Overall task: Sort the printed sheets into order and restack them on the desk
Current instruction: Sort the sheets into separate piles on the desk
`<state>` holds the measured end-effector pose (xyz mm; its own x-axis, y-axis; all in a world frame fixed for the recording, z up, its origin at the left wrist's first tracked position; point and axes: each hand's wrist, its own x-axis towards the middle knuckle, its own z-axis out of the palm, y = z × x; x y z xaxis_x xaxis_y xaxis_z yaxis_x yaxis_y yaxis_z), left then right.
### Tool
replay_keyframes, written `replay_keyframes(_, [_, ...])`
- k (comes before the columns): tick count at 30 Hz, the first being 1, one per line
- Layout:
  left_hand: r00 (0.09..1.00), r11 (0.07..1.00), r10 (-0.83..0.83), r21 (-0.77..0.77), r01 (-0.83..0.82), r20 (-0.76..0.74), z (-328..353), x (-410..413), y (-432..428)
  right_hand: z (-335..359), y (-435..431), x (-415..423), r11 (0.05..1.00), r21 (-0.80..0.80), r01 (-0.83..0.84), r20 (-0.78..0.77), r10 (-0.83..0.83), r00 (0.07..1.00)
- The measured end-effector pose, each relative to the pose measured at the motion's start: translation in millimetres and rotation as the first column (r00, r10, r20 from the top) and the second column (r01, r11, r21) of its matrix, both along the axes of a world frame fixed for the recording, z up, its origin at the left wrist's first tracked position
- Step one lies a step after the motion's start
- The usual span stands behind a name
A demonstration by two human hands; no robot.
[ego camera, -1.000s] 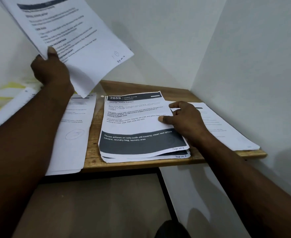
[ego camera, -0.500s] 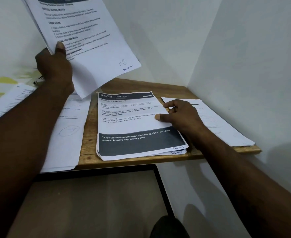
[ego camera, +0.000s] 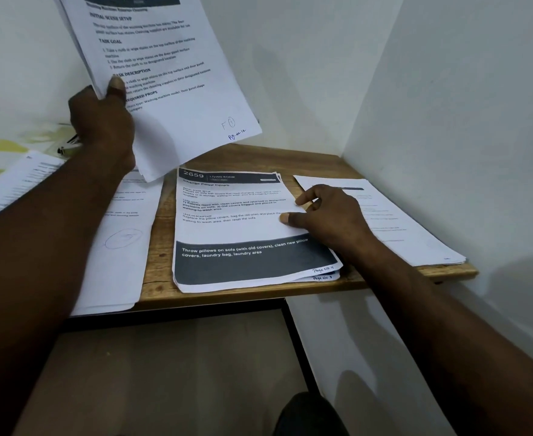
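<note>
Left hand (ego camera: 101, 121) grips white printed sheaf (ego camera: 171, 73); right hand (ego camera: 331, 215) presses dark-banded paper stack (ego camera: 243, 237).
Corner-held sheets may slip, scrambling order.

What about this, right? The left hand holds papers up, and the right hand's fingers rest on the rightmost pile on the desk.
Not the rightmost pile: the head view shows the right hand resting fingers on the middle pile, with the dark band. The left hand holds papers up.
</note>
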<state>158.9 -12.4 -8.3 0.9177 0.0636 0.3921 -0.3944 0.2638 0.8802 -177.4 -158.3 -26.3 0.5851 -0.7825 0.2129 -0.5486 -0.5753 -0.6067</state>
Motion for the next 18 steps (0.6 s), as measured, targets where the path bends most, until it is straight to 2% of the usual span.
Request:
replay_keyframes(6, [0.999,0.999,-0.032,-0.002,0.032,-0.016,2,-5,4,10,15,-15,0.988,-0.154,0.024,0.040,-0.018,0.999])
replay_keyframes(9, [0.998,0.998,-0.069,-0.006,0.069,-0.006,3,-8,2,20,29,-32,0.983,-0.167,-0.075,0.103,0.093,0.990])
replay_keyframes(12, [0.989,0.989,-0.145,-0.014,0.146,0.029,3,-14,0,23,41,-60,0.970,-0.148,-0.193,0.085,0.206,0.975])
replay_keyframes(15, [0.966,0.965,-0.259,-0.036,0.259,0.013,2,-20,-4,21,47,-92,0.947,-0.138,-0.290,-0.018,0.290,0.957])
replay_keyframes(18, [0.952,0.952,-0.306,-0.016,0.306,0.006,2,-24,-7,10,48,-109,0.893,-0.162,-0.421,-0.157,0.398,0.904])
